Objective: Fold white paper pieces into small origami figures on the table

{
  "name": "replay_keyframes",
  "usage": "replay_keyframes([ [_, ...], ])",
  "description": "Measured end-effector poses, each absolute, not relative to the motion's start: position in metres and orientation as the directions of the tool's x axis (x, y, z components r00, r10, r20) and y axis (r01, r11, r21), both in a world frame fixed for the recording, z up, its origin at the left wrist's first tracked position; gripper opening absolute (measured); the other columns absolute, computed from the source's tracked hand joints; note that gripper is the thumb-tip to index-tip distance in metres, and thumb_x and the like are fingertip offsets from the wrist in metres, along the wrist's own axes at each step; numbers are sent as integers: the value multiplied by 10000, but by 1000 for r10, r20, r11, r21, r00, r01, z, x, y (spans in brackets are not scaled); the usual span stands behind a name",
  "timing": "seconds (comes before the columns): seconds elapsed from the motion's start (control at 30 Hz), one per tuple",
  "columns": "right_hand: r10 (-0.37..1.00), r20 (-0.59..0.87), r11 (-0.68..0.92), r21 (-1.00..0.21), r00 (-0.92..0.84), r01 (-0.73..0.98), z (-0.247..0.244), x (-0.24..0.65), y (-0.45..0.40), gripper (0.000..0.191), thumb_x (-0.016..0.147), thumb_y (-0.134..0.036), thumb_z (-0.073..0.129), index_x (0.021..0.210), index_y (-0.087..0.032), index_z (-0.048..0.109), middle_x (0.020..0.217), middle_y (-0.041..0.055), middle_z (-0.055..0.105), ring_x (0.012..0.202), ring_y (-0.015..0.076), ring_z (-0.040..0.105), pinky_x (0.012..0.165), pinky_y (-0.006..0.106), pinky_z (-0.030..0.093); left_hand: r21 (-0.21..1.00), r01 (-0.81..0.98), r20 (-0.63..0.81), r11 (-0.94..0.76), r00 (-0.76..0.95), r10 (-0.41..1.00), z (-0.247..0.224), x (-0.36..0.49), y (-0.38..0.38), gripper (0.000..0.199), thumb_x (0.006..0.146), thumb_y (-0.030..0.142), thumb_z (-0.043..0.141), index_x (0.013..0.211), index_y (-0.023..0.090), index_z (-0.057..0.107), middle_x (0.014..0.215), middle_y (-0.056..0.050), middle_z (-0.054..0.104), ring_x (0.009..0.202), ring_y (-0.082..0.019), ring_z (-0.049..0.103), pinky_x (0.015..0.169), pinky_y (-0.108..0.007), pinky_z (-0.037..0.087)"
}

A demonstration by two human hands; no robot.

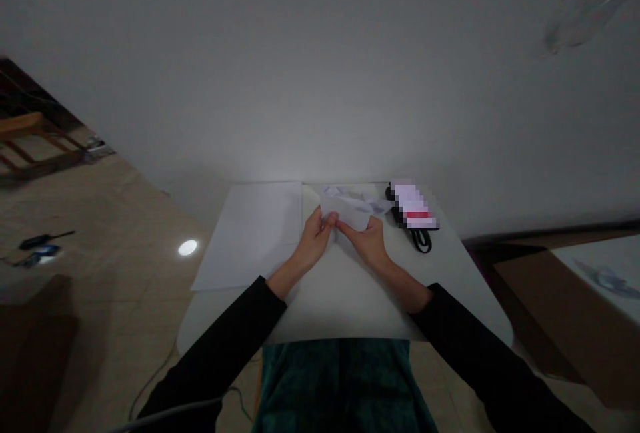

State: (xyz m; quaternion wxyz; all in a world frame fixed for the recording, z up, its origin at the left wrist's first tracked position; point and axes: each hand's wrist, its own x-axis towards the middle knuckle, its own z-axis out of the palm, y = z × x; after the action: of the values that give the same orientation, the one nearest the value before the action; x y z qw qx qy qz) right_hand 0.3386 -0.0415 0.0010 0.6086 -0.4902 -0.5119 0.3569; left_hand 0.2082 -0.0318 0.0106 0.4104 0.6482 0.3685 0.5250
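Observation:
A folded piece of white paper [353, 213] is held up over the middle of the table, tilted toward me. My left hand [314, 236] pinches its lower left edge, thumb on the near side. My right hand [369, 239] grips the same paper lower down on the right, its thumb meeting the left thumb at the bottom edge. The fingers behind the paper are hidden. Left of my hands, flat white sheets of paper [255, 233] cover that side of the table. Crumpled white paper [381, 207] shows just behind my right hand.
The white table [340, 306] stands against a grey wall [320, 73]. At its back right lies a blurred-out flat item [413, 203] with a black looped cord [421, 241]. A cardboard box [565, 313] is at the right, a wooden stool [30, 133] at the far left. A cable [155, 376] trails on the floor.

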Motion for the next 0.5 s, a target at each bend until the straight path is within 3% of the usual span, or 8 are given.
replay_keyframes([
  [0.5,944,263,259,-965,198,45,-3,337,-39,250,631,-379,786,750,-168,722,754,62,744,689,236,689,646,369,572,924,27,376,-381,109,920,2,209,-33,377,902,455,544,1155,177,574,1093,-96,676,1025,-218,619,906,-362,483],
])
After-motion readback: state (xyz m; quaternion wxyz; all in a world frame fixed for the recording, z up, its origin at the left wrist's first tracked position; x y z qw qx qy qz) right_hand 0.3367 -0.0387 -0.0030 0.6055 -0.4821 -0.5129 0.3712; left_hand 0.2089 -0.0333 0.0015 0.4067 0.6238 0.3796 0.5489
